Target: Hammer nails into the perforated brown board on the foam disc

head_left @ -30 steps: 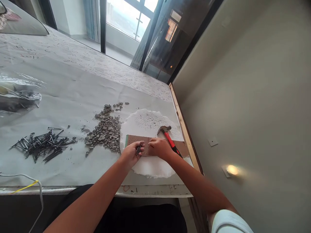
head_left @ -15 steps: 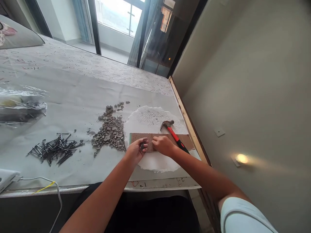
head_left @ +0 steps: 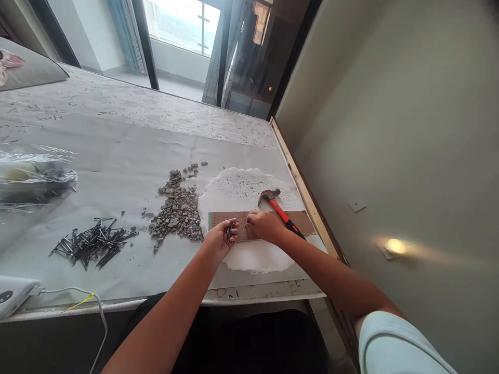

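Note:
My left hand (head_left: 220,239) holds several dark nails (head_left: 228,232) in its curled fingers, over the left part of a brown board (head_left: 218,218) dotted with small holes. My right hand (head_left: 264,226) is pinched low at the board's middle; whatever is between its fingertips is too small to make out. Just beyond the right hand a claw hammer (head_left: 281,212) with a red and black handle lies across the board. Beneath the board is a rough-edged white slab (head_left: 257,257).
Grey gravel (head_left: 177,213) is heaped left of the slab. Farther left lies a pile of nails (head_left: 93,241). A clear plastic bag (head_left: 35,179) rests at the left edge, with a white power strip (head_left: 17,296) and cable nearer. A wooden rail (head_left: 298,179) borders the right side.
My right hand has moved slightly up and to the right along the board. The left hand keeps the nails in nearly the same spot. The view has shifted slightly.

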